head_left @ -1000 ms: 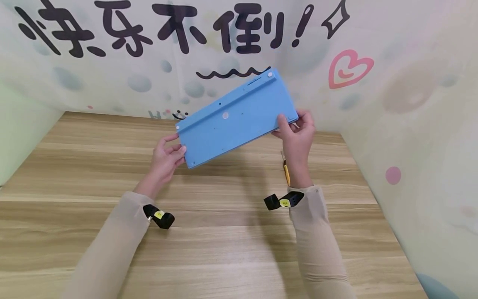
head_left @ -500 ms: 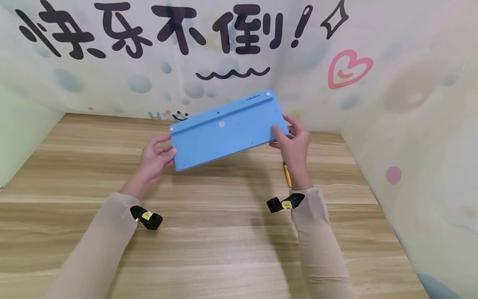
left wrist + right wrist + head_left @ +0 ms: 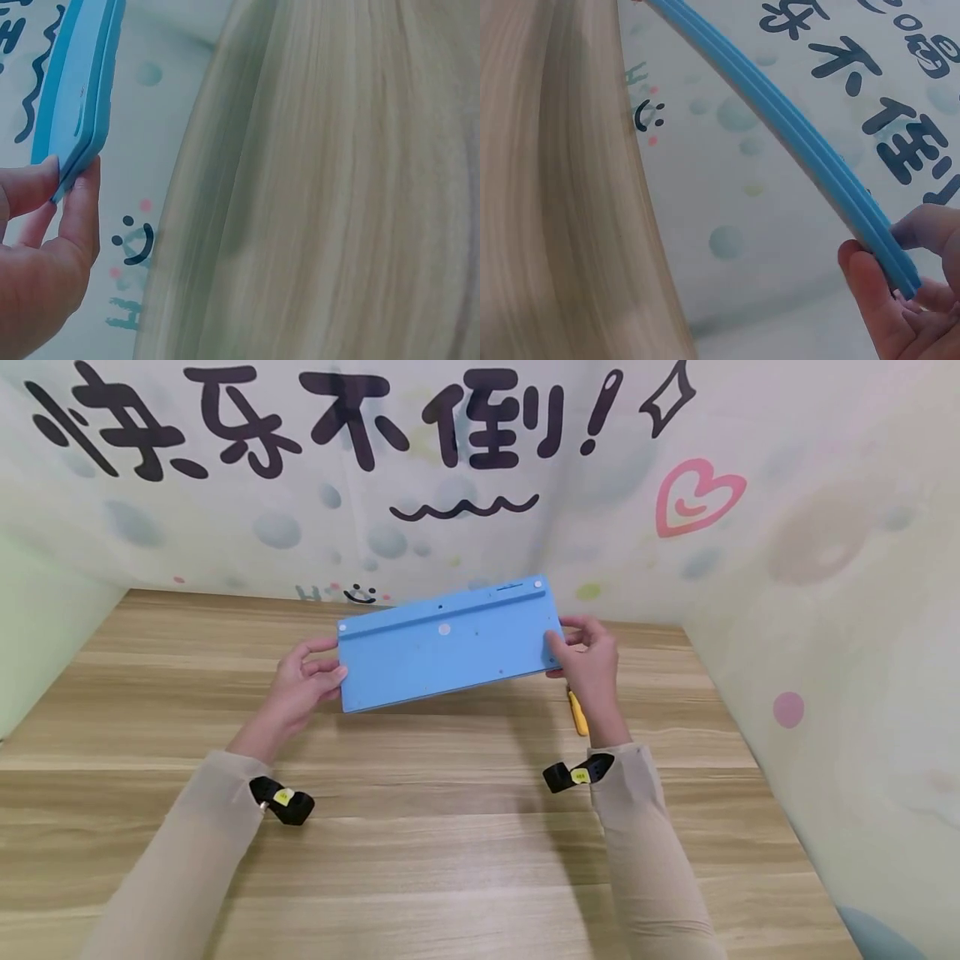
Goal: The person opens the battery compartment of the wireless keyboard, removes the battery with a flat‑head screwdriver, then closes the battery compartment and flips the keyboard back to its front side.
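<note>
A slim blue keyboard (image 3: 450,647) is held up above the table, its underside facing me, with a raised ridge, white round feet and small screw holes. Its right end sits higher than its left, and its key side is turned away. My left hand (image 3: 302,687) pinches the left end, thumb on the underside and fingers behind. At the opposite end my right hand (image 3: 591,664) grips the lower corner, thumb in front. The left wrist view shows the keyboard (image 3: 86,90) edge-on between thumb and fingers. From the right wrist, the keyboard (image 3: 780,124) appears as a thin strip.
A yellow-handled screwdriver (image 3: 577,713) lies on the wood-grain table (image 3: 420,827) beside my right wrist, partly hidden. Behind the table hangs a printed backdrop (image 3: 247,552) with dark lettering, close beyond the keyboard. A second printed panel (image 3: 810,610) borders the right side.
The keyboard has come down and turned closer to level, its right end dropping most. My left hand has shifted left, and my right hand has lowered with it.
</note>
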The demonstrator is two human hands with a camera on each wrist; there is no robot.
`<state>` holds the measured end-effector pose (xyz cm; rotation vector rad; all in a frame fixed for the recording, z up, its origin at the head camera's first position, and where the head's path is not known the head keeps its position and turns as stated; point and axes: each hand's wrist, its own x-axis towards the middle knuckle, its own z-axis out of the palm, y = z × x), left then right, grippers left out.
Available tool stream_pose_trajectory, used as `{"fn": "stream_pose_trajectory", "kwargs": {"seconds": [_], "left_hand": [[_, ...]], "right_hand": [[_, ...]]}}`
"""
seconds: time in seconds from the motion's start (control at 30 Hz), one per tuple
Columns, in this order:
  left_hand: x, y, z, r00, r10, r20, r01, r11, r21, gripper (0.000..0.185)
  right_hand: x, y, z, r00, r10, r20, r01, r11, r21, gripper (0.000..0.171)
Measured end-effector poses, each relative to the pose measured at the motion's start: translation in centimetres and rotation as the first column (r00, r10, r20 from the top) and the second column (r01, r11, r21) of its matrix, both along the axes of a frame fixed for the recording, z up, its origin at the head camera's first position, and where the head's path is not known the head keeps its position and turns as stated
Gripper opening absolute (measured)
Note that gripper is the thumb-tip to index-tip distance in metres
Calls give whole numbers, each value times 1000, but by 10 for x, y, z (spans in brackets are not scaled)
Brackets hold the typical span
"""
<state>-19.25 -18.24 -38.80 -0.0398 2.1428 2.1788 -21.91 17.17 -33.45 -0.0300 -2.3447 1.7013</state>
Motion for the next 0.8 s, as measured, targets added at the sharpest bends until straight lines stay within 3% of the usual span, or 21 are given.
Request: {"fn": "stream_pose_trajectory", "kwargs": {"seconds": [0.17, 0.33, 0.63, 0.8], "left_hand": [[1, -3, -1, 999, -16, 29, 19, 995, -95, 53], [2, -6, -3, 999, -27, 33, 31, 993, -115, 52], [3, -9, -6, 996, -65, 61, 74, 986, -148, 52], [4, -11, -7, 994, -70, 89, 85, 980, -178, 52]], "right_hand": [[-2, 2, -7, 998, -12, 68, 5, 995, 104, 35], [-3, 6, -12, 996, 10, 93, -27, 983, 180, 33], [-5, 10, -24, 972, 68, 226, -105, 982, 156, 34], [-5, 11, -31, 965, 81, 250, -123, 980, 154, 35]]}}
